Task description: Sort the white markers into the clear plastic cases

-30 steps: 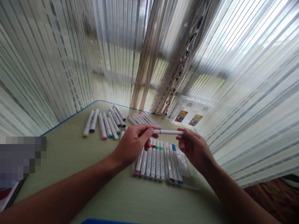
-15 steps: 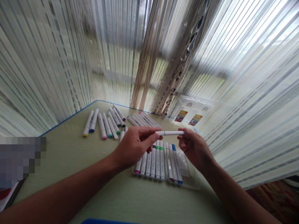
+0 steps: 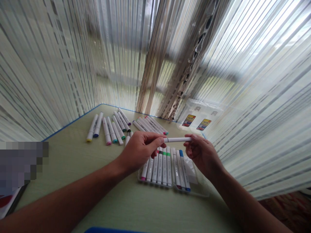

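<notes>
A white marker [image 3: 178, 139] lies level between my two hands, above the table. My left hand [image 3: 143, 147] pinches its left end between thumb and fingers. The right end sits in the closed fingers of my right hand [image 3: 201, 152]. Below them is a clear plastic case [image 3: 156, 184] with several white markers [image 3: 164, 170] standing side by side, some with green, black or blue bands. Part of the case's upper left is hidden behind my left hand.
Loose markers [image 3: 116, 127] with coloured ends lie at the back left of the green table [image 3: 104, 194]. Another group [image 3: 152, 125] lies behind my left hand. A clear box [image 3: 199, 115] with two labels stands at the back right, against string curtains [image 3: 116, 58].
My left fingers have shifted slightly along the marker, and its left tip is now covered. The hands are otherwise in nearly the same place.
</notes>
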The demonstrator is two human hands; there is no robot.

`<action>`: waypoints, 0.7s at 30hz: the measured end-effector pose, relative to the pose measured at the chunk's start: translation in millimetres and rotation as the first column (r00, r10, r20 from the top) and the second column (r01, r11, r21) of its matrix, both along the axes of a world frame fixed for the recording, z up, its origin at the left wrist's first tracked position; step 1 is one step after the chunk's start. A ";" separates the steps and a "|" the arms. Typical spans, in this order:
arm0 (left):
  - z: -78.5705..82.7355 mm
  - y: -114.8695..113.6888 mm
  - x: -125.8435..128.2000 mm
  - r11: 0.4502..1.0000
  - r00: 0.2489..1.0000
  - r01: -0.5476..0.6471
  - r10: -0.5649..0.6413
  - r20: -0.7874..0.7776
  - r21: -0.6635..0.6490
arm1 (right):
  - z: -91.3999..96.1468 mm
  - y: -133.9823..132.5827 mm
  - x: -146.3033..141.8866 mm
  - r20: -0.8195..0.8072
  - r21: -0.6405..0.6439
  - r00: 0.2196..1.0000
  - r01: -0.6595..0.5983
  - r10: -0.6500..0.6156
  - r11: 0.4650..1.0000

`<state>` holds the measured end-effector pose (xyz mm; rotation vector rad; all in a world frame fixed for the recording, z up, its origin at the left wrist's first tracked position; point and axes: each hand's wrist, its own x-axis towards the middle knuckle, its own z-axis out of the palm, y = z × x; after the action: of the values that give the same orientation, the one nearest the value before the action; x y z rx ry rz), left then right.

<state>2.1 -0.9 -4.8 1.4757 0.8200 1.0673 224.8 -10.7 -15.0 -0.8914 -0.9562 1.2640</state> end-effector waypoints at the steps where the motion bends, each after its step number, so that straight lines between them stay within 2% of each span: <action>1: -0.1 0.2 -0.2 1.000 1.000 -0.009 0.009 -0.012 0.000 | -0.4 -0.3 -0.4 0.016 0.013 1.000 0.001 -0.001 1.000; 7: 1.2 -1.4 -0.4 1.000 0.998 -0.008 0.009 -0.062 0.007 | -0.2 -4.5 -6.6 0.121 0.052 0.992 -0.029 0.023 0.998; 14: -1.3 -3.0 -1.2 0.996 0.991 -0.015 0.027 -0.130 0.088 | -3.4 -9.1 -6.8 0.264 0.074 0.963 -0.083 0.061 0.994; 18: -3.5 -4.7 -1.5 0.994 0.981 0.002 0.019 -0.193 0.106 | -5.7 -10.8 -5.8 0.392 0.101 0.917 -0.122 0.073 0.987; 21: -3.9 -6.6 -0.3 0.996 0.977 0.027 -0.010 -0.211 0.081 | -3.3 -13.0 -7.6 0.530 0.103 0.846 -0.135 0.060 0.985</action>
<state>1.8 -7.5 -8.6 1.6850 0.9169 0.9512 217.2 -23.7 -18.3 -1.1183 -1.5224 1.0349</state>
